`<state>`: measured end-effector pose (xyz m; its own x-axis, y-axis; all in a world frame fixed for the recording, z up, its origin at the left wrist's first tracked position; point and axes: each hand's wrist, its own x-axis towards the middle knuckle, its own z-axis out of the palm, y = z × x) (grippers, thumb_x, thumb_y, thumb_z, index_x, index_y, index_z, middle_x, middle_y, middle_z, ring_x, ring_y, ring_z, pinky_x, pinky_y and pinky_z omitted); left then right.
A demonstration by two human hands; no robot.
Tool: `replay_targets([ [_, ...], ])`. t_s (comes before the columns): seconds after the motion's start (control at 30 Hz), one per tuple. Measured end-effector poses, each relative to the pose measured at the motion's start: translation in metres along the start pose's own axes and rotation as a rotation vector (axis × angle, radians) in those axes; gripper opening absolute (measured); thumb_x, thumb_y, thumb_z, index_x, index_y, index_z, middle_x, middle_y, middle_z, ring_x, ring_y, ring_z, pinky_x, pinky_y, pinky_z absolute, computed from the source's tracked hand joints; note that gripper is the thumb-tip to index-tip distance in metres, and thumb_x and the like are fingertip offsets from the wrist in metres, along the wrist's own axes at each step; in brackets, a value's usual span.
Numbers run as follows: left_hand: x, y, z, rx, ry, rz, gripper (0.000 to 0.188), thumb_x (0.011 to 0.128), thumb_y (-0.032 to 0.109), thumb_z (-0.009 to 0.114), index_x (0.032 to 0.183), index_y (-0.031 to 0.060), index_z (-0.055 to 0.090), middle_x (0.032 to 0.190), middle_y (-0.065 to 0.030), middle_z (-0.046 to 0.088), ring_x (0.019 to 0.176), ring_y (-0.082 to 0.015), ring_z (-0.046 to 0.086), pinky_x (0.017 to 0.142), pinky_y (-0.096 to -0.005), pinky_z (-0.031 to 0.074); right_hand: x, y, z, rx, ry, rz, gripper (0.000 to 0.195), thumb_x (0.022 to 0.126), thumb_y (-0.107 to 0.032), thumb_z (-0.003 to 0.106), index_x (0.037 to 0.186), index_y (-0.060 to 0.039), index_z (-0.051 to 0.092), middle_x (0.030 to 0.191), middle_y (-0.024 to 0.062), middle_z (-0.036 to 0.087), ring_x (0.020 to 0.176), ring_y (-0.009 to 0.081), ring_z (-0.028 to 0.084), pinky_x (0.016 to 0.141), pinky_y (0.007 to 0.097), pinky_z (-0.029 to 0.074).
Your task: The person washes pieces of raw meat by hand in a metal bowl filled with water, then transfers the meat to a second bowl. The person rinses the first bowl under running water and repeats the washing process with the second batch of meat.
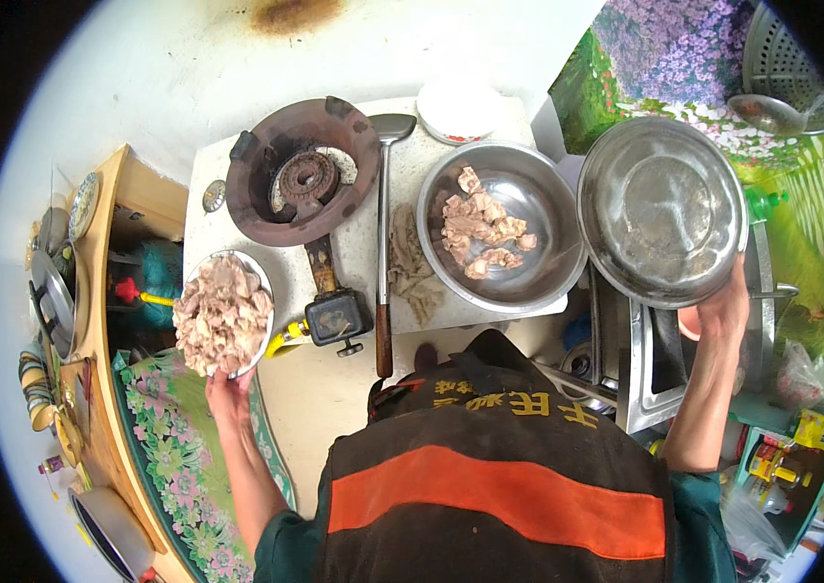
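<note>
My left hand (228,397) holds a white plate (267,280) piled high with pieces of pale meat (224,313), its fingers at the near rim. On the right, my right hand (726,300) grips a round metal basin (663,211) by its lower right edge, with the flat underside towards the camera. Between the hands, a second steel basin (557,211) rests on the counter with a smaller heap of meat pieces (483,222) in it. The right-hand basin's rim appears close beside this one; whether they touch is unclear.
A gas burner (307,178) stands at the counter's left. A long-handled wok spatula (384,218) and a crumpled cloth (412,266) lie beside it. A white bowl (458,109) is at the back. A metal sink (648,408) is at right, and a wooden shelf (109,211) at left.
</note>
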<state>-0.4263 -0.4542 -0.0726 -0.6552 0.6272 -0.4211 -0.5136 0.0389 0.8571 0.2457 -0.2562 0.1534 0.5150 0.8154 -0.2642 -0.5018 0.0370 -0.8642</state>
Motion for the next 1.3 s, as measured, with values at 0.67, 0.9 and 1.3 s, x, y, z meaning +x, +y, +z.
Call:
replay_targets([
  [0.67,-0.111,0.062,0.352,0.814,-0.608,-0.16,0.031,0.078,-0.002,0.049,0.106,-0.0147,0.046,0.09,-0.0236,0.06,0.068,-0.031,0.066,0.051,-0.0364,0.059,0.031,-0.02,-0.015,0.079,-0.138,-0.102,0.03,0.094,-0.022,0.048,0.114,-0.0011,0.054,0.115,0.0079,0.058,0.106,0.0182,0.054,0.095,0.0335,0.04],
  [0.9,-0.122,0.033,0.48,1.426,-0.68,-0.006,0.027,0.073,-0.004,0.048,0.097,-0.0171,0.049,0.083,-0.0209,0.059,0.064,-0.0338,0.065,0.043,-0.0392,0.057,0.035,-0.034,-0.033,0.093,-0.26,-0.139,0.034,0.094,-0.024,0.049,0.118,0.0004,0.053,0.116,0.0069,0.057,0.107,0.0155,0.054,0.094,0.0317,0.04],
  [1.3,-0.16,0.097,0.509,1.708,-0.61,0.258,0.028,0.078,0.001,0.048,0.097,-0.0194,0.046,0.083,-0.0244,0.059,0.056,-0.0314,0.064,0.044,-0.0337,0.056,0.061,-0.042,-0.044,0.087,-0.293,-0.207,0.034,0.094,-0.023,0.049,0.118,0.0017,0.053,0.118,0.0074,0.056,0.109,0.0153,0.051,0.096,0.0306,0.036],
])
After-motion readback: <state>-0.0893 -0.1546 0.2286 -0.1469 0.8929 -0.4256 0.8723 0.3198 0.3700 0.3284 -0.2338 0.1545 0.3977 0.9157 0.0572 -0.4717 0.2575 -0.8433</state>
